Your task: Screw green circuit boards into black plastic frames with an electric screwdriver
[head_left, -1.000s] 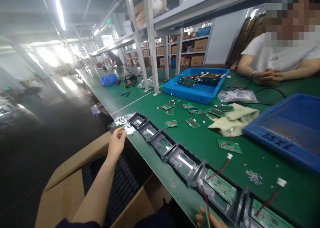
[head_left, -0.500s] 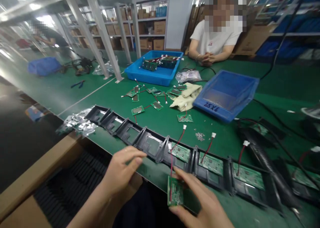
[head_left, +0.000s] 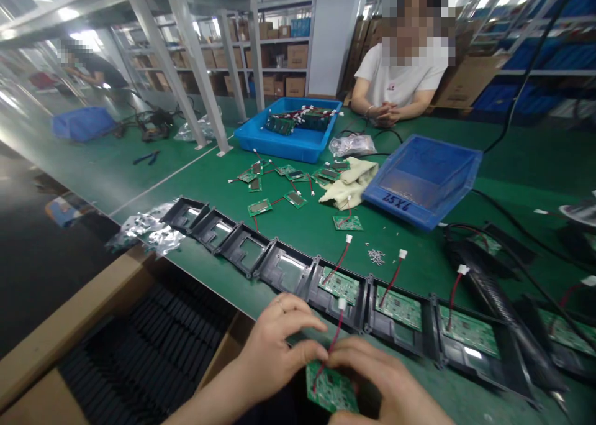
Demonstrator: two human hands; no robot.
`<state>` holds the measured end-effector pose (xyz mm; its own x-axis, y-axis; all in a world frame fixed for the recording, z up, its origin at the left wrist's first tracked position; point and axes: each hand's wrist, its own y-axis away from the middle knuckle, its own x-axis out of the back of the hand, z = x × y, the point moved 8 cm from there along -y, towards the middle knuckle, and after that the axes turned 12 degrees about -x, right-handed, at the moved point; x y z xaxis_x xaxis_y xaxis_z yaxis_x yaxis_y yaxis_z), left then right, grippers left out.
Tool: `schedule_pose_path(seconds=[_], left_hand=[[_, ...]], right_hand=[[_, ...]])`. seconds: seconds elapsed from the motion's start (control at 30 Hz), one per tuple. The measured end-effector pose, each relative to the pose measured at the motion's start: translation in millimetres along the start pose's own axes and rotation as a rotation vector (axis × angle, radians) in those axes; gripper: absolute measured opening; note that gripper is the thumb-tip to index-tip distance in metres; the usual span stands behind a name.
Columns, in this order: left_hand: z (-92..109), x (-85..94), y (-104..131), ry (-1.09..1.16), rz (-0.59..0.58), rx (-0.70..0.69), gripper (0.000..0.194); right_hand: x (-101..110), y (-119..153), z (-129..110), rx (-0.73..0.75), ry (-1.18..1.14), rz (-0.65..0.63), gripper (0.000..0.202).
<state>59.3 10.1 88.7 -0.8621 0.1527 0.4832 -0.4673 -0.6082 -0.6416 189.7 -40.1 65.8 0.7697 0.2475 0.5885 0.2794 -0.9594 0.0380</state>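
A green circuit board (head_left: 331,389) is gripped by my right hand (head_left: 386,381) at the front edge of the bench. Its red wire rises to a white connector (head_left: 343,304). My left hand (head_left: 284,335) comes in from the left, thumb and fingers apart, with the thumb tip at the board's upper edge; whether it presses on the board I cannot tell. Beyond both hands runs a row of black plastic housings (head_left: 284,274). Boards lie in the right-hand ones, such as the board (head_left: 342,286) just past my hands; the housings to the left hold none.
A black electric screwdriver (head_left: 493,307) lies across the right end. Small screws (head_left: 376,256), loose boards (head_left: 259,207), a pale cloth (head_left: 347,189) and a blue bin (head_left: 419,182) are farther back. A carton of black parts (head_left: 139,344) stands lower left. A person (head_left: 400,77) sits opposite.
My left hand has moved right and down to the board in my right hand. That board has tilted and shifted slightly toward me.
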Motion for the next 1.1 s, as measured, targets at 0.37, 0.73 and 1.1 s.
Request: schedule_pose_path(seconds=[0.37,0.73,1.1], left_hand=[[-26.1,12.0,18.9,-0.538,0.266,-0.172,0.015],[-32.2,9.8,21.0,-0.458,0.242,-0.114,0.016],[-34.3,7.2,25.4,-0.426,0.244,-0.115,0.017]], right_hand=[[10.4,-106.7,-38.5,0.185,0.667,0.333,0.039],[-19.0,-128.6,-23.7,0.186,0.827,0.312,0.025],[-31.5,-119.8,-16.6,0.246,0.896,0.221,0.018]])
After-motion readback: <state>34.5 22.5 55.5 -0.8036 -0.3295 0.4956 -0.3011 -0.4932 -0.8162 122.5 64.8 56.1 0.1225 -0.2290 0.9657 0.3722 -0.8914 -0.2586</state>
